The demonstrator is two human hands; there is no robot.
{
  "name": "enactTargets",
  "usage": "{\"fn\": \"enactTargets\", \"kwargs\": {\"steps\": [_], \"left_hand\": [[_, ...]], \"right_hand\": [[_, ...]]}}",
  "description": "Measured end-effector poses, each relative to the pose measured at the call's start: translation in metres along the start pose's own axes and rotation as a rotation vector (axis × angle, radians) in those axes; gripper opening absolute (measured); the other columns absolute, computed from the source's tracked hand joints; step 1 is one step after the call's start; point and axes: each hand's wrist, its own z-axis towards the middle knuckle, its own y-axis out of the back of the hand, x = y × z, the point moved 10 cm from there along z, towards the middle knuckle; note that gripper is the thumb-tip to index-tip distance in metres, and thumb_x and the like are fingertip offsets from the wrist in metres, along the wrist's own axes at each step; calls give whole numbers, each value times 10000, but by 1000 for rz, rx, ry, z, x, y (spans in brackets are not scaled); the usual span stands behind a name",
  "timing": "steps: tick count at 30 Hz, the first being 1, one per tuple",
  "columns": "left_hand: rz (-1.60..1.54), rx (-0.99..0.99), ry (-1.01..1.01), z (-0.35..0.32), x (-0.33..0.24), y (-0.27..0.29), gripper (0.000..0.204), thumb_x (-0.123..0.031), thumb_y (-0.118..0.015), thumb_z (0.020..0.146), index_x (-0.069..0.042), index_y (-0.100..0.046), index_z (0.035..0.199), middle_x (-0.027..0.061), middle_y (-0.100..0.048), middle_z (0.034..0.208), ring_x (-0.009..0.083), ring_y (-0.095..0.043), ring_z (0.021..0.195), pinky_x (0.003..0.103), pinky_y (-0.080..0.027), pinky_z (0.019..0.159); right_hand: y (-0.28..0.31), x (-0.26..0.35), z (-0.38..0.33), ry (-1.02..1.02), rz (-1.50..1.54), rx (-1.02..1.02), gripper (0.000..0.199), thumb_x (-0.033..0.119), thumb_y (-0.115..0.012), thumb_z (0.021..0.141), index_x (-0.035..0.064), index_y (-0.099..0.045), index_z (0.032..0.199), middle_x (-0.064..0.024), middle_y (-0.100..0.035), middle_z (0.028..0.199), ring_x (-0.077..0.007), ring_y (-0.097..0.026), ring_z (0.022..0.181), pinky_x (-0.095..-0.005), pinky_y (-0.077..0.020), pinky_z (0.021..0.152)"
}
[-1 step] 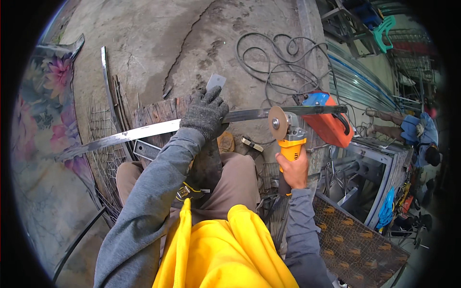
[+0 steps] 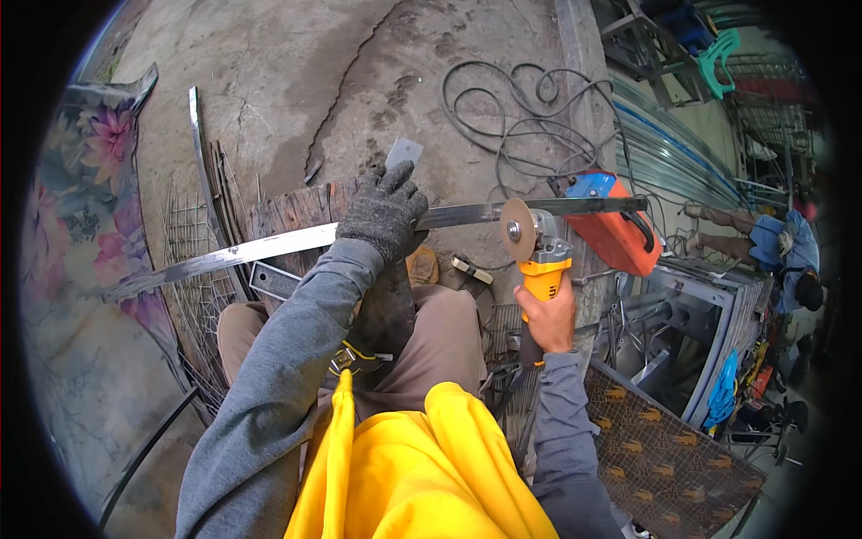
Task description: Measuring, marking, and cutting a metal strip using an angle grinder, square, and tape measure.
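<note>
My left hand (image 2: 384, 216), in a dark grey work glove, is closed over a long flat steel bar (image 2: 296, 239) that lies across a worn wooden block (image 2: 305, 211). A small drilled metal plate (image 2: 404, 153) sticks out just beyond the gloved fingers. Bare, my right hand (image 2: 549, 313) grips a yellow angle grinder (image 2: 543, 280) by its body. The grinder's brown cutting disc (image 2: 517, 229) stands upright beside the right part of the bar; whether they touch I cannot tell. A tape measure (image 2: 343, 359) rests between my legs.
A red-and-blue machine (image 2: 612, 225) stands behind the bar's right end. Black cable (image 2: 503, 117) lies coiled on the concrete floor (image 2: 269, 90). Wire mesh (image 2: 184, 225) and a floral sheet (image 2: 108, 225) are at left. A metal frame (image 2: 709, 296) and another person (image 2: 781, 256) are at right.
</note>
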Motion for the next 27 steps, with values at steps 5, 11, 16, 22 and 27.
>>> {"fn": "enactTargets", "kwargs": {"steps": [5, 11, 16, 22, 27], "left_hand": [[-46, 8, 0, 0, 4, -1, 454, -392, -829, 776, -156, -722, 1149, 93, -689, 1242, 320, -466, 1471, 575, -312, 1249], [-54, -28, 1, 0, 7, -1, 401, -377, -829, 758, -170, -739, 1089, 86, -700, 1209, 319, -478, 1458, 574, -326, 1237], [-55, -29, 3, 2, 5, -1, 380, -368, -830, 750, -170, -744, 1062, 80, -702, 1182, 316, -479, 1454, 579, -334, 1226], [-66, -56, -2, -1, 7, 1, 390, -380, -830, 749, -171, -743, 1067, 73, -700, 1176, 317, -481, 1452, 589, -326, 1228], [-63, -58, -7, 0, 5, -1, 415, -399, -836, 739, -174, -745, 1076, 70, -700, 1179, 321, -478, 1456, 590, -317, 1237]], "right_hand": [[-3, 5, -2, -7, -42, -27, 520, 299, -843, 785, 14, -605, 1150, -206, -759, 965, -413, -754, 885, -479, -574, 795], [-6, 16, -4, 0, -67, -13, 508, 293, -837, 786, 10, -601, 1136, -212, -753, 960, -407, -753, 875, -478, -576, 801], [-7, 13, -4, 7, -60, -17, 511, 295, -835, 788, 9, -596, 1138, -211, -749, 960, -405, -751, 870, -474, -577, 796], [-9, 14, -4, 15, -60, -11, 509, 291, -832, 795, 15, -589, 1146, -209, -749, 964, -410, -750, 873, -478, -576, 794], [-8, 15, -3, 16, -82, -10, 509, 291, -830, 799, 15, -584, 1150, -212, -749, 971, -415, -749, 873, -481, -576, 796]]}}
